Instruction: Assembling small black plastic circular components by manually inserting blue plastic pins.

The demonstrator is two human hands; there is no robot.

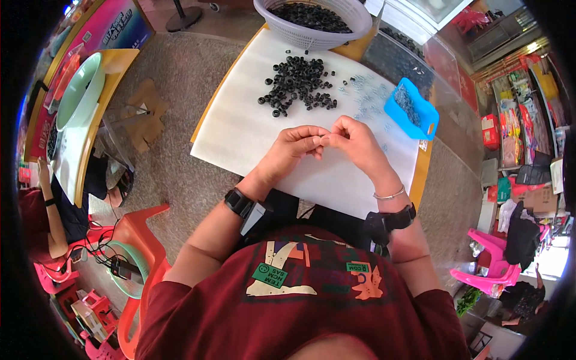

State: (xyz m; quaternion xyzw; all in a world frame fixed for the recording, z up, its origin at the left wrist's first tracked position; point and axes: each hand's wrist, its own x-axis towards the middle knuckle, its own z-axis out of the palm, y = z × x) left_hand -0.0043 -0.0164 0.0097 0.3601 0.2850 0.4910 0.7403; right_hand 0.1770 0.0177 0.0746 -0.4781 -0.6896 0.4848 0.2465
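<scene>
My left hand [291, 147] and my right hand [359, 143] meet fingertip to fingertip over the near part of a white-topped table [231, 129]. Both are closed in a pinch. Whatever sits between the fingertips is tiny and mostly covered, so I cannot make it out. Just beyond my hands lies a loose pile of small black ring-shaped parts [298, 81]. To its right, small pale-blue, see-through pieces [367, 96] are scattered over the white surface. A bright blue tray [426, 111] holding a heap of small greyish-blue pieces stands at the table's right side.
A pale plastic basket [312, 39] filled with black parts stands at the table's far edge. An orange chair [147, 240] is at my left, near another table [90, 147] bearing a green basin [80, 90]; a person sits there. Pink chairs [489, 264] stand to the right.
</scene>
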